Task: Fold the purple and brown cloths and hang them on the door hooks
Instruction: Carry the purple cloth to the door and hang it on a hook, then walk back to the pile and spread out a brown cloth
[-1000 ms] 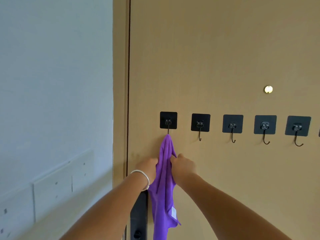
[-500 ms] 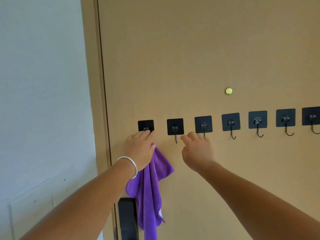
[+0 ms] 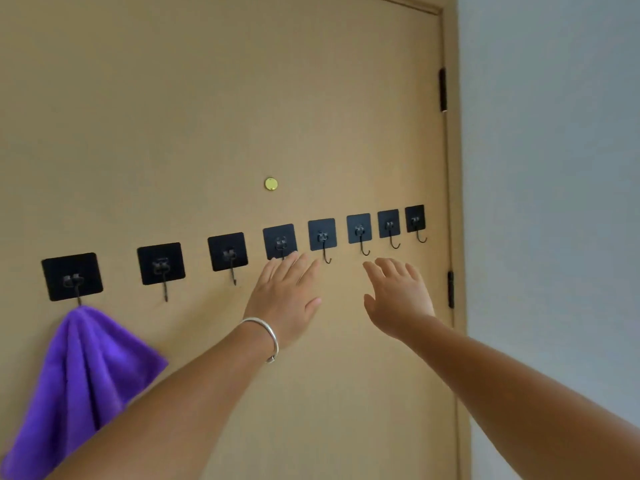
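Head view of the tan door (image 3: 207, 98), with a row of eight black adhesive hooks running from lower left to upper right. The purple cloth (image 3: 83, 382) hangs bunched from the leftmost hook (image 3: 72, 277), at about 8 o'clock in the view; its lower corner is cut off by the left and bottom edges, and my left forearm covers part of its right side. The brown cloth cannot be seen in this view.

My left hand (image 3: 285, 299), a silver bangle (image 3: 265, 337) on its wrist, is raised with fingers straight and spread, holding nothing; its fingertips overlap the lower edge of the fourth hook (image 3: 280, 241), hiding that hook's curved tip. I cannot tell whether they touch the door.

My right hand (image 3: 398, 296) lies at 3 o'clock from the left, apart from it, fingers loosely spread and empty, just below the sixth hook (image 3: 359, 230).

A brass peephole (image 3: 270, 183) sits at 12 o'clock above the row. Two black hinges (image 3: 442, 90) mark the door's right edge, beside a grey wall (image 3: 554, 202). Both forearms are cut off by the bottom edge.
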The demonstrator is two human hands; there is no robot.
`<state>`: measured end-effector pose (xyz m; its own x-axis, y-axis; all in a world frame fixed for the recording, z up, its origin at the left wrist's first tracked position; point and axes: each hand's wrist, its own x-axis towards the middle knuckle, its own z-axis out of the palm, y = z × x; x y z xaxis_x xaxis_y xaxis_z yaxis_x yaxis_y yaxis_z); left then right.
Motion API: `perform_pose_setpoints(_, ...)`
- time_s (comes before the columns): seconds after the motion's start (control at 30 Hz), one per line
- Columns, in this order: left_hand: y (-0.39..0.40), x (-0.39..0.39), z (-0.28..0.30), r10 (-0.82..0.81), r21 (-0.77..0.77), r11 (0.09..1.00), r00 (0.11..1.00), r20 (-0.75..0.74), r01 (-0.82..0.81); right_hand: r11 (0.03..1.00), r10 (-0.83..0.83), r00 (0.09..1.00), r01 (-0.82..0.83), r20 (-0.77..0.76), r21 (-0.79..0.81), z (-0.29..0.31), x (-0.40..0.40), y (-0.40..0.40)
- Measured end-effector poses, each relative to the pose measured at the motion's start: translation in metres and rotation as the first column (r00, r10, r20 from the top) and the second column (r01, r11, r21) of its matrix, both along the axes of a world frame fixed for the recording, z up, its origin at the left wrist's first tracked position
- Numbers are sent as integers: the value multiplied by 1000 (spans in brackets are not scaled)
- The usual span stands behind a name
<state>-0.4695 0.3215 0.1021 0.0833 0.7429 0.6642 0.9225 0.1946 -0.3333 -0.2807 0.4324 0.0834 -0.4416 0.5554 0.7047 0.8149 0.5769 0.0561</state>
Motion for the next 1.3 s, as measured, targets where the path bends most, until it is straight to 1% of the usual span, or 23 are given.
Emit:
perform_pose_setpoints(0.1,37,35,-12,-135,-43,990,991,-6,135,987,-160,987,161,16,-9,-5,58,8)
perform_pose_setpoints(0.2,70,67,-16,-262,-75,962,965,5,262,950,-312,950,312,4,-19,-7,114,4)
perform_pose_setpoints(0.33,97,115,-18,-471,-100,876,881,37,473,845,-534,846,533,5,-45,-9,182,-23)
perform_pose_setpoints(0.37,103,132,-19,-534,-105,837,844,52,536,800,-598,801,598,17,-44,-9,198,-34)
perform_pose_setpoints(0.47,109,175,-21,-635,-115,763,771,54,637,711,-699,715,698,30,-80,-10,233,-67)
perform_pose_setpoints(0.6,97,256,-31,-811,-111,566,576,105,817,529,-841,534,845,88,-80,-16,281,-139)
perform_pose_setpoints(0.8,33,370,-38,-947,-96,287,298,124,953,244,-962,253,965,104,-96,-14,342,-260)
perform_pose_setpoints(1.03,-74,488,-37,-989,-125,2,20,143,992,-77,-993,-67,992,99,-101,-15,396,-418)
perform_pose_setpoints(1.13,-128,536,-37,-982,-120,-136,-118,148,983,-215,-975,-207,971,86,-103,-21,413,-490)
perform_pose_setpoints(1.3,-235,605,-42,-934,-125,-341,-321,157,932,-415,-909,-408,901,81,-125,-28,430,-605)
